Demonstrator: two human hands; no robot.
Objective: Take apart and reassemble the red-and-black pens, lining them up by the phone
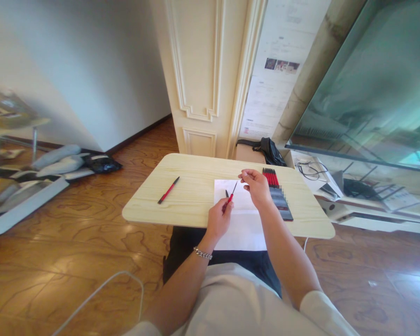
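Note:
My left hand (219, 218) is closed around the red barrel of a pen (230, 197), low over a white sheet of paper (243, 224). The pen slants up to my right hand (256, 185), whose fingers pinch its thin upper end. A small dark piece, perhaps the pen's cap (227, 193), lies on the paper just left of the pen. A box of several red and black pens (277, 196) lies right of my right hand. Another red pen with a black cap (168, 190) lies alone on the left part of the light wooden lap table (154, 207).
A black bag (269, 150) rests beyond the table by a cream panelled door. A low shelf at the right carries cables (310, 170) and a router (357, 187). Bags and boards lie on the wood floor at the left. A white cable (101, 289) runs across the floor.

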